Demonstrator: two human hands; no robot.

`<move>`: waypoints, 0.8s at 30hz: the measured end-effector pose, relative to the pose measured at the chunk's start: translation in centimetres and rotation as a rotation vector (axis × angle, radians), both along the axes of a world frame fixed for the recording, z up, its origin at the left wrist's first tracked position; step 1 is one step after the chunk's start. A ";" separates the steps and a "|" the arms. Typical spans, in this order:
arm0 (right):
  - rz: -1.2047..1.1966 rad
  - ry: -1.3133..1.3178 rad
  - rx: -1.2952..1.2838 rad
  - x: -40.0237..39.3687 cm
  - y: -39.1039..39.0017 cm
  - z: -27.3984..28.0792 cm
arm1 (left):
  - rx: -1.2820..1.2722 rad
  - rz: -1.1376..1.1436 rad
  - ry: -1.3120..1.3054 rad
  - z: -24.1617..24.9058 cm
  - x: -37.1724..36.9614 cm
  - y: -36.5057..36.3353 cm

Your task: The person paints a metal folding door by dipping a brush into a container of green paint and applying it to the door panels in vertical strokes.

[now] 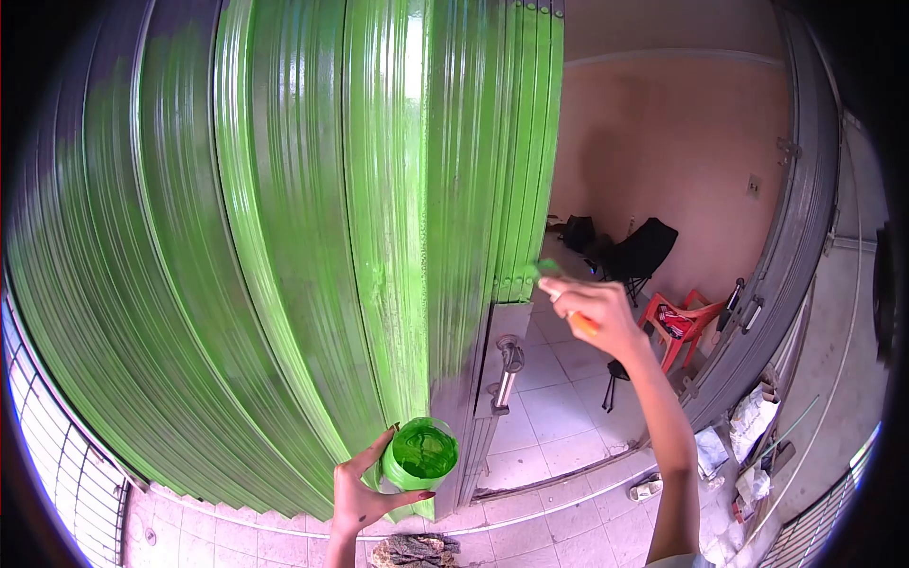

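My left hand (pixel 358 485) is wrapped around a small tub of green paint (pixel 423 451), its thumb and a finger spread along the side. Thick wet paint coats the inside of the tub. Higher up on the right, my right hand (pixel 597 312) grips a paintbrush (pixel 552 280) with an orange-tipped handle. The bristles, blurred and green, are right at the edge of the folding metal door (pixel 388 237). Green covers most of its ribbed panels, with purplish grey showing through in patches. Below the brush, a bare grey strip carries a metal door handle (pixel 510 360).
Through the doorway stand a black folding chair (pixel 646 251) and a red plastic chair (pixel 684 327). A crumpled patterned cloth (pixel 414 551) lies on the tiled floor near my feet. Bags and debris (pixel 755 417) line the right wall. A metal grille (pixel 62 454) is at the left.
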State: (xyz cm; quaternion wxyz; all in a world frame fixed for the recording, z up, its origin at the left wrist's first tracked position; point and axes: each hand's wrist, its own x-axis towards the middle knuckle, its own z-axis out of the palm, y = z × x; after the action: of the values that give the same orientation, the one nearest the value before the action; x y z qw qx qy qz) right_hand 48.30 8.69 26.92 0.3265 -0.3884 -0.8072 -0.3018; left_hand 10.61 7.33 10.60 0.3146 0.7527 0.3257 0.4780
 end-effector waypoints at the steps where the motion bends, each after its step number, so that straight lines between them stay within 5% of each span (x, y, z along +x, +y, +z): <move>1: 0.034 0.002 0.117 -0.1 -0.1 0.7 | -0.010 -0.008 -0.002 0.1 0.0 0.0; 3: 0.128 0.161 -0.003 0.1 -0.7 1.1 | -0.033 -0.022 -0.005 0.3 -0.1 0.0; 6: 0.025 0.051 -0.315 0.7 -0.7 0.5 | -0.016 -0.013 0.017 0.3 0.2 0.2; 10: 0.067 0.113 -0.014 2.0 0.3 1.7 | -0.025 -0.041 -0.013 0.8 0.3 0.1; 13: 0.108 0.157 -0.213 2.2 -0.5 3.1 | -0.017 -0.030 -0.003 0.5 0.2 0.2; 19: 0.216 0.258 0.086 2.5 1.0 6.7 | -0.008 -0.034 -0.003 1.0 0.6 -0.1; 24: 0.025 0.165 -0.466 1.5 0.2 5.3 | 0.005 -0.015 -0.010 1.0 0.5 -0.2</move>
State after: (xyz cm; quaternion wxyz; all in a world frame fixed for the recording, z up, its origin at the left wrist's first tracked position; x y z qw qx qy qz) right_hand 49.81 8.92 32.26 0.2966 -0.4665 -0.8303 -0.0704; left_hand 11.13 7.17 11.61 0.3180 0.7534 0.3171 0.4803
